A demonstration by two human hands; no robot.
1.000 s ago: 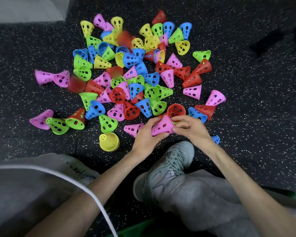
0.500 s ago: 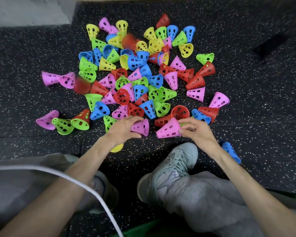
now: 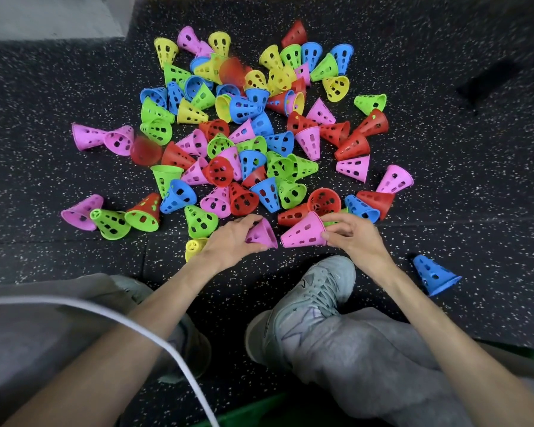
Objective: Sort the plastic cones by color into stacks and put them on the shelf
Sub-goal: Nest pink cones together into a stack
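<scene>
While gripped, one pink cone per hand: left hand, right hand, second pink cone.

Glossy perforated plastic cones; speckled matt floor

Pink, red, blue, green, yellow perforated cones, black white-speckled floor, grey trousers, pale shoe
</scene>
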